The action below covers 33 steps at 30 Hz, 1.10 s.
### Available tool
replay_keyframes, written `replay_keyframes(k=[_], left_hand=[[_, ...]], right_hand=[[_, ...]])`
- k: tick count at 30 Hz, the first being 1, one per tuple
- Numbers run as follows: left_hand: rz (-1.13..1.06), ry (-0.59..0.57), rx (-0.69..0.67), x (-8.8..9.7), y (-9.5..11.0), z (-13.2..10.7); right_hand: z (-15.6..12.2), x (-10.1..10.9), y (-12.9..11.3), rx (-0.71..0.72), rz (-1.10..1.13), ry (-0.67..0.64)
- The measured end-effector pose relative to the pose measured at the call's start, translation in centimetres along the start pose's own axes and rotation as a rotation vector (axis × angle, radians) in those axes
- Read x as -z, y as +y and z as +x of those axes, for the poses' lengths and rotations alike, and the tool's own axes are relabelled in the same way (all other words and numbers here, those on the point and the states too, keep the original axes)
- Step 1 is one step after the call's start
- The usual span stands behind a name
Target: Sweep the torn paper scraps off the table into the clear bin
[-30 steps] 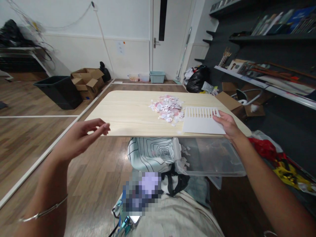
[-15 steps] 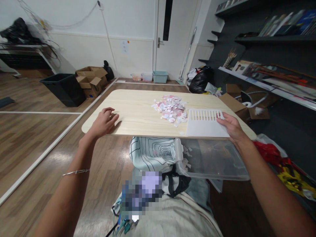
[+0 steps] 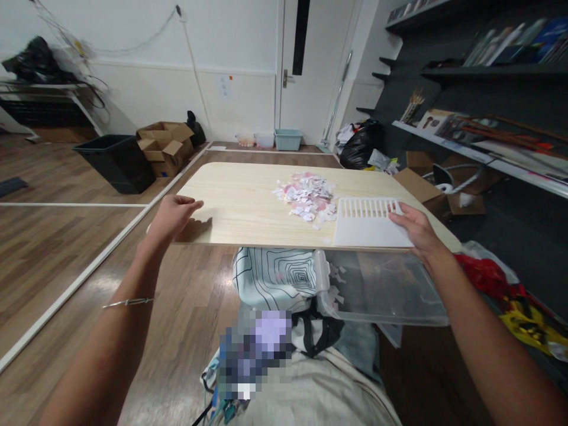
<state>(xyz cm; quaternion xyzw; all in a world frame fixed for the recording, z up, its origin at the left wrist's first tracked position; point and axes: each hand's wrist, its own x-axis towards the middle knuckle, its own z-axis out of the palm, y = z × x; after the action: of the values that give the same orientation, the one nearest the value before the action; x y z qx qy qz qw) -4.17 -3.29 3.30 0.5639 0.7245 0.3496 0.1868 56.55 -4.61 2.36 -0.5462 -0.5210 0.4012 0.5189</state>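
Note:
My right hand (image 3: 416, 229) grips the right end of a white plastic scraper (image 3: 373, 231), a flat board with a row of slots along its far side. The scraper lies at the near right of the pale wooden table (image 3: 239, 204). Left of it spreads a loose heap of small white and pink paper scraps (image 3: 308, 195). Over the table's left edge, my left hand (image 3: 173, 216) is raised with thumb and fingertips pinched together; whatever they may hold is too small to make out.
Below the table's near edge sits a clear plastic bin (image 3: 386, 290) with a few scraps inside, beside a patterned cloth (image 3: 275, 278). A black trash bin (image 3: 118, 165) and cardboard box (image 3: 164, 145) stand on the floor at left. Dark shelves (image 3: 488, 71) line the right wall.
My left hand has lifted off the tabletop and shifted left, its fingers drawing together into a pinch. The right hand and the scraper have stayed in place.

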Motion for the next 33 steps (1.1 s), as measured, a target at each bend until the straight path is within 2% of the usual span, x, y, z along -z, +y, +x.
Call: replay_keyframes(k=[2, 4, 6, 9, 12, 16, 25, 33], left_hand=[[0.067, -0.107, -0.028, 0.3, 0.5, 1.1], [0.167, -0.142, -0.1, 0.1, 0.9, 1.6], [0.294, -0.083, -0.148, -0.7, 1.0, 1.6], [0.47, 0.018, -0.143, -2.0, 0.8, 0.9], [0.553, 0.026, -0.164, -2.6, 0.2, 0.4], [0.568, 0.02, -0.24, -2.6, -0.3, 0.6], [0.522, 0.011, -0.21, -2.5, -0.5, 0.5], [0.527, 0.005, -0.197, -2.4, 0.1, 0.2]], right_hand=[[0.0, 0.1, 0.1, 0.008, -0.001, 0.0], [0.0, 0.1, 0.2, 0.017, 0.004, 0.003], [0.0, 0.1, 0.1, 0.021, 0.009, -0.001], [-0.1, 0.1, 0.0, 0.027, 0.007, -0.012], [-0.2, 0.1, 0.0, 0.029, 0.002, -0.026], [-0.1, 0.1, 0.1, 0.013, -0.003, -0.018], [-0.1, 0.0, 0.1, 0.01, -0.024, -0.002], [0.0, 0.0, 0.3, 0.005, -0.027, 0.018]])
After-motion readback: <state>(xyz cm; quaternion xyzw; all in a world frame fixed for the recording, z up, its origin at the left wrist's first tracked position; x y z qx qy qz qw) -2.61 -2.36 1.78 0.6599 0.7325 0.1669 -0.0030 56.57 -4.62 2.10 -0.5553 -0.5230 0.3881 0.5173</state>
